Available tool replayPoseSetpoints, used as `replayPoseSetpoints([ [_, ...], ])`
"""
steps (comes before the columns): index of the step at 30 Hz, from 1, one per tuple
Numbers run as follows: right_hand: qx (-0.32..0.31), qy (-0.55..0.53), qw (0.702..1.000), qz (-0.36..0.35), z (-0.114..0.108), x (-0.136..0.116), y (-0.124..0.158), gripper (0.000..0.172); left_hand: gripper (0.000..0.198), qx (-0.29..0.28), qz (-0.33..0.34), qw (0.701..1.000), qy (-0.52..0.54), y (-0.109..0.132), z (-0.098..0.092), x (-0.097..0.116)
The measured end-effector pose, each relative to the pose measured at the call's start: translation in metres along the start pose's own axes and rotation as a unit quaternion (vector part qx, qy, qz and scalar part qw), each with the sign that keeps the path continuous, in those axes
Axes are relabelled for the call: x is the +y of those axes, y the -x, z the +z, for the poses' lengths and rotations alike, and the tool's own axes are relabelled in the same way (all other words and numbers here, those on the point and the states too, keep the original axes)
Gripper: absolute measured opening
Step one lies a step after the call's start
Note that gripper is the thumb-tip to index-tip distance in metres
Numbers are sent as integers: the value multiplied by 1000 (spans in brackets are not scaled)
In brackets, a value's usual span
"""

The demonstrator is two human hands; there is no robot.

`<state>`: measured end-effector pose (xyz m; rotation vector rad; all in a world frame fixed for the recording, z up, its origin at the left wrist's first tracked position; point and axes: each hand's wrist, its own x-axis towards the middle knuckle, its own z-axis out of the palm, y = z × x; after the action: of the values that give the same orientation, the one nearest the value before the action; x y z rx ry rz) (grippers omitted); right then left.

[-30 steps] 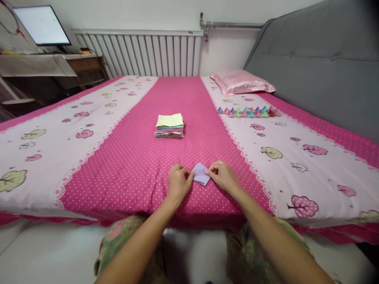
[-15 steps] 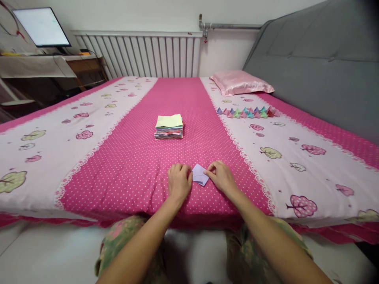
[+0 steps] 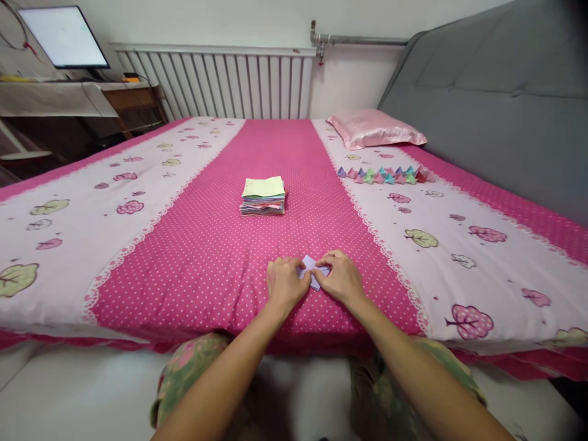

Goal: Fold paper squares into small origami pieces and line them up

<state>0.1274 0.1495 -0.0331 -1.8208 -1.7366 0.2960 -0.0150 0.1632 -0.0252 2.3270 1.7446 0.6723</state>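
A small folded square of lilac paper [image 3: 309,262] lies with one corner pointing away from me, near the front edge of the bed. My left hand [image 3: 285,282] grips its left side, fingers curled and thumb reaching to the middle of the sheet. On the opposite side my right hand [image 3: 340,275] pinches the paper, its thumb also at the middle, beside the left one. Fingers and thumbs cover much of the sheet, so its exact folds are hidden.
Beyond my hands stands a stack of coloured paper squares [image 3: 263,197], pale yellow on top. Rows of small folded paper pieces [image 3: 388,176] lie to the right, before a pink pillow [image 3: 374,128]. A grey headboard [image 3: 496,110] rises at the right; a monitor [image 3: 64,38] stands far left.
My left hand has moved right, over the lilac paper, and both thumbs have come together at its middle. More of the sheet is covered now.
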Motion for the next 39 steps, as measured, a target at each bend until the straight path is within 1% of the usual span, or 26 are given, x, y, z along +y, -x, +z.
replayPoseSetpoints([
  [5, 4, 8, 1000, 25, 1, -2, 0, 16, 17, -18, -29, 999, -7, -1, 0, 4],
  [10, -5, -10, 1000, 26, -1, 5, -4, 18, 17, -38, -48, 998, 8, -5, -2, 3],
  [17, -7, -15, 1000, 5, -5, 13, -5, 24, 26, -44, -39, 997, 47, -7, -5, -4],
  [23, -27, -17, 999, -5, -8, 13, -5, 37, 32, -59, -34, 997, 49, -8, -6, -8],
  [26, -45, -19, 999, -12, -10, 15, -6, 44, 34, -67, -9, 996, 51, -7, -7, -13],
  [31, -81, -34, 995, -56, -16, 22, -9, 50, 42, -82, 92, 988, 92, -4, -8, -30],
  [34, -101, -46, 990, -90, -20, 24, -10, 51, 43, -88, 132, 983, 92, -2, -9, -38],
  [36, -101, -51, 987, -113, -22, 25, -9, 51, 43, -88, 147, 982, 82, 0, -9, -40],
  [39, -86, -42, 985, -143, -21, 27, -7, 46, 43, -82, 164, 981, 69, 1, -9, -41],
])
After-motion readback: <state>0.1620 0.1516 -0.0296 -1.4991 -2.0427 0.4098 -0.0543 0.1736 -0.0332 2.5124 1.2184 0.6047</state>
